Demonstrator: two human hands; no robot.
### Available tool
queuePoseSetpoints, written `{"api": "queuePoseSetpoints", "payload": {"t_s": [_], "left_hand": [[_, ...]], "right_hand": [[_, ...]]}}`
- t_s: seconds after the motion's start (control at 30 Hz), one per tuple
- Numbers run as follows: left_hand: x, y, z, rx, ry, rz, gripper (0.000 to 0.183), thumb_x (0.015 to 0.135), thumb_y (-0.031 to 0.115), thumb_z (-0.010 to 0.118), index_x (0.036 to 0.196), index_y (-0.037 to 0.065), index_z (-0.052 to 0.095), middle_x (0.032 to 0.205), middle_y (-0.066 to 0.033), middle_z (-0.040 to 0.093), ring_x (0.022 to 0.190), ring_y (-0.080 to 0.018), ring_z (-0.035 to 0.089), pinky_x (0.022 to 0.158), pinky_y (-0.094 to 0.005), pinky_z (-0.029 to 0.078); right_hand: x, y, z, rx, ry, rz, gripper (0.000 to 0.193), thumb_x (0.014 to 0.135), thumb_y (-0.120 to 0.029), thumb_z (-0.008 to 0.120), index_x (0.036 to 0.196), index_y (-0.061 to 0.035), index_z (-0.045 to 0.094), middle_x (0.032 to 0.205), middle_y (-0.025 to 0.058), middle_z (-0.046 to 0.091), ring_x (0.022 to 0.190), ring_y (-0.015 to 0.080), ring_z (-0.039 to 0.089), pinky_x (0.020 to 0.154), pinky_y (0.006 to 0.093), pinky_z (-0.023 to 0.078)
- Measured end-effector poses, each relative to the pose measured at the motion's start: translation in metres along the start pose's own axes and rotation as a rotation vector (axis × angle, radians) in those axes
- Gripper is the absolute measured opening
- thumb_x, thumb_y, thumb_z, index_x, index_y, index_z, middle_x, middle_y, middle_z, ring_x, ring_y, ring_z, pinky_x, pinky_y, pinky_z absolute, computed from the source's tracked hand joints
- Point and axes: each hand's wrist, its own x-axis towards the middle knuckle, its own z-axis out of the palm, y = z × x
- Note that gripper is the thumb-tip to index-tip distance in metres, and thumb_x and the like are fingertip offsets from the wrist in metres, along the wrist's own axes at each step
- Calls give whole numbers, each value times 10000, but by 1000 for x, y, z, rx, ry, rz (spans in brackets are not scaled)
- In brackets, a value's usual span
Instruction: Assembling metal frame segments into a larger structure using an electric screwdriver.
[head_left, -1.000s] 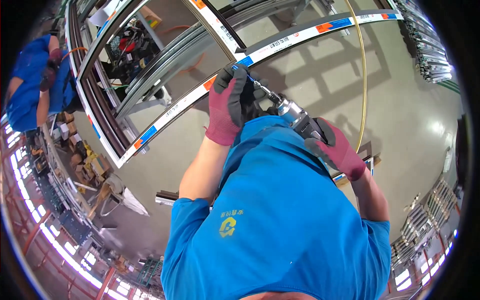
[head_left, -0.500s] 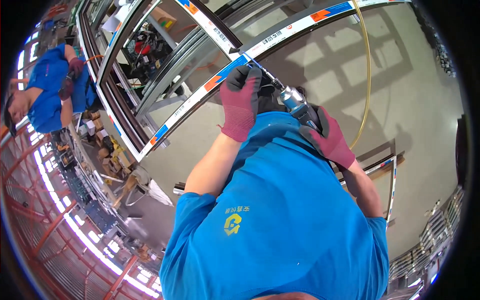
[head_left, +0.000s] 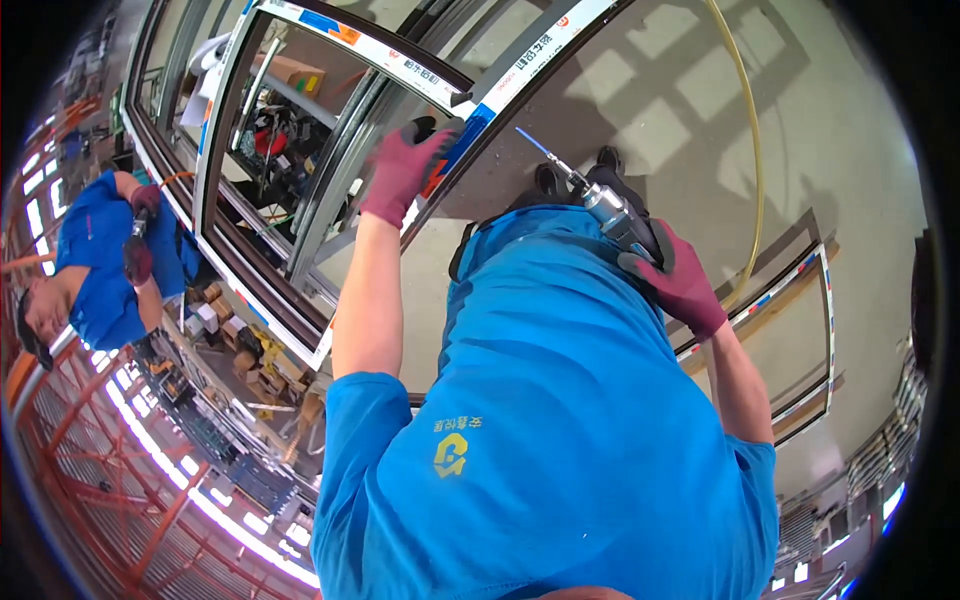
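My right hand (head_left: pixel 685 285), in a maroon glove with dark fingertips, is wrapped round the body of a grey metal drill (head_left: pixel 615 215). From its chuck a thin blue bit (head_left: pixel 533 140) points up and left, clear of the frame. My left hand (head_left: pixel 405 170), gloved the same way and slightly blurred, is over the near rail of a large window frame (head_left: pixel 540 60). Its fingers are apart and reach toward the frame's corner joint; whether they press on the rail I cannot tell. White, blue and orange protective tape covers the rails.
A yellow hose (head_left: pixel 750 130) hangs at the right. Another taped frame (head_left: pixel 828 330) lies on the floor beside my right arm. At the left a co-worker in blue (head_left: pixel 100 250) holds a tool. Boxes (head_left: pixel 240 345) are heaped behind the frame.
My left hand has left the area by the drill bit and moved left onto the frame's rail. The drill has drawn back slightly down and right, its bit now away from the frame.
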Motion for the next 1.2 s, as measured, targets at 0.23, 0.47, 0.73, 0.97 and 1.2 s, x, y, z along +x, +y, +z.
{"api": "queuePoseSetpoints", "payload": {"t_s": [0.23,0.47,0.73,0.97,1.2], "left_hand": [[24,17,12,-197,-178,-366,497,852,415,867,1070,-21,775,927,-57,734,821,-123,659,709,-303,531],[22,14,19,-475,-224,-301,387,901,337,833,1152,53,759,1013,12,718,893,-95,653,806,-272,520],[24,17,21,-541,-286,-347,400,950,351,775,1211,50,742,1104,-27,750,973,-134,713,892,-294,568],[29,7,18,-576,-343,-361,496,978,421,721,1344,94,655,1191,-96,745,1075,-238,728,957,-406,604],[27,11,22,-619,-359,-328,456,967,394,734,1315,108,662,1166,-92,753,1023,-257,747,921,-402,627]], "right_hand": [[8,16,32,-2,76,-1,546,879,-322,764,1288,-5,591,1038,243,673,955,329,671,871,426,511],[13,38,60,24,192,-140,638,867,-416,788,1338,-43,569,1111,288,670,1047,442,663,868,495,506],[15,42,63,103,192,-193,618,881,-434,774,1292,-16,578,1110,273,674,1051,451,655,894,494,518],[15,45,68,73,193,-191,756,879,-541,746,1349,21,561,1184,287,668,1115,450,650,953,492,515],[13,43,65,13,163,-139,892,876,-603,724,1444,52,513,1306,292,647,1217,433,635,1044,481,499]]}}
